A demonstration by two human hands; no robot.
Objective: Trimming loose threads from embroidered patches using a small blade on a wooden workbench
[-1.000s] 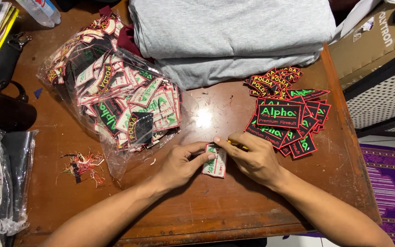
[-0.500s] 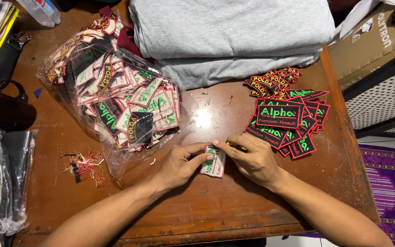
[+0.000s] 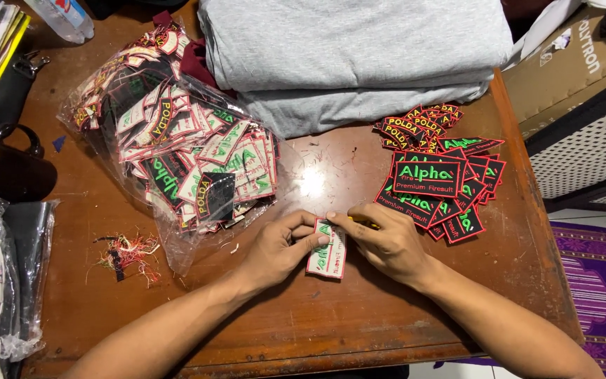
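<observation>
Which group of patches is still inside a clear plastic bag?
The big heap of patches on the left side of the table is inside the clear bag. The smaller pile of patches on the right lies loose on the wood.

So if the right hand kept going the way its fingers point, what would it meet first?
The right hand points left, so it would first meet the patch it already pinches, then the left hand.

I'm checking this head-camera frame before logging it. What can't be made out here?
- Head view: yellow tool, mostly hidden under the right hand.
- Patch: face partly covered by left hand fingers.
- Bagged patches: lower layers hidden, plastic glare.
- Black mug: cut by left edge.
</observation>
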